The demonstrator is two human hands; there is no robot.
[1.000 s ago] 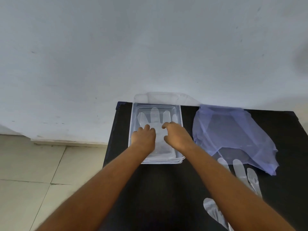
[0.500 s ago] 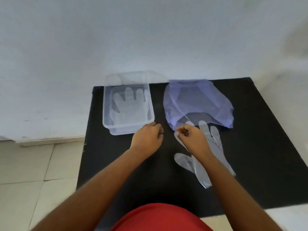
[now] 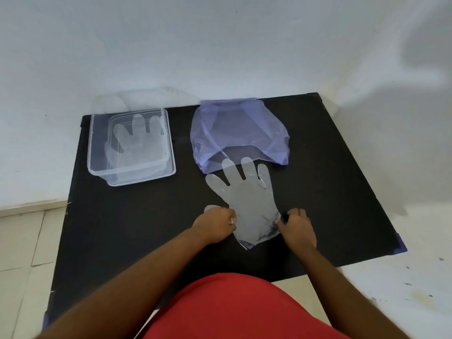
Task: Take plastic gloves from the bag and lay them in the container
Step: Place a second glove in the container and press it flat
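You are pinching glove (image 3: 247,199) cuff at both edges, left hand (image 3: 215,225) and right hand (image 3: 297,227) fingers closed on film, keeping it flat on desk (image 3: 330,182) by bag (image 3: 237,133) mouth; container (image 3: 130,148) sitting open at left, one glove lying inside

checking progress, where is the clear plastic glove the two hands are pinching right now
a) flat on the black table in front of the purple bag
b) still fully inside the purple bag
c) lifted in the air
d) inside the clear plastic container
a: the clear plastic glove lies spread flat on the black table, fingers reaching the thin purple plastic bag, with the left hand and right hand pinching its cuff edges.
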